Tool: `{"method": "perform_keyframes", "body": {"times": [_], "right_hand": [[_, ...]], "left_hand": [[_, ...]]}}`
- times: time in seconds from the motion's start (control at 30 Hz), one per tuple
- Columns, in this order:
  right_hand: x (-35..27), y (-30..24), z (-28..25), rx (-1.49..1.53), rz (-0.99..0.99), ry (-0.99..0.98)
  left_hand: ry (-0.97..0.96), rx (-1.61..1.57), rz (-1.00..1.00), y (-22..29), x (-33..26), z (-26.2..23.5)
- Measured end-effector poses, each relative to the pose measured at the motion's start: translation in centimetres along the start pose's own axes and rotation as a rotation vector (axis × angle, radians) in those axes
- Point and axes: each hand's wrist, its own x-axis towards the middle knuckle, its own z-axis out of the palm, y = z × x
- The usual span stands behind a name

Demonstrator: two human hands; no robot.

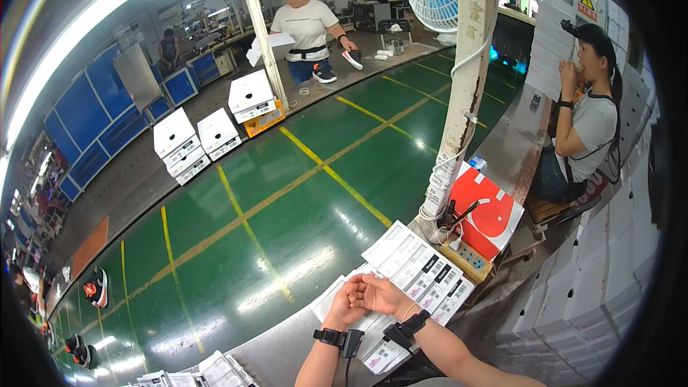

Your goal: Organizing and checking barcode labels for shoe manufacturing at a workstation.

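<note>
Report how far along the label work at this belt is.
Done: white shoe boxes sit stacked on the green conveyor belt up the line. In hand: the left hand and right hand meet over the label sheets, seemingly peeling one, though that is too small to confirm. Left: many sheets remain fanned out, and loose shoes wait down the belt.

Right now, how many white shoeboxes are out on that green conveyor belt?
3 stacks of white shoeboxes sit at the belt's far edge: one at left, one in the middle, one farthest back resting on an orange box. Each looks two boxes high; more may be hidden.
</note>
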Motion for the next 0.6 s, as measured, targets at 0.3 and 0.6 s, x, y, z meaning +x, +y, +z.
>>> {"method": "perform_keyframes", "body": {"times": [0.3, 0.6], "right_hand": [[0.0, -0.1, 0.3, -0.015, 0.006, -0.002], [0.1, 0.1, 0.4, -0.007, -0.007, -0.011]], "left_hand": [[0.042, -0.017, -0.003, -0.2, 0.2, -0.9], [0.033, -0.052, -0.003, -0.1, 0.0, -0.7]]}}
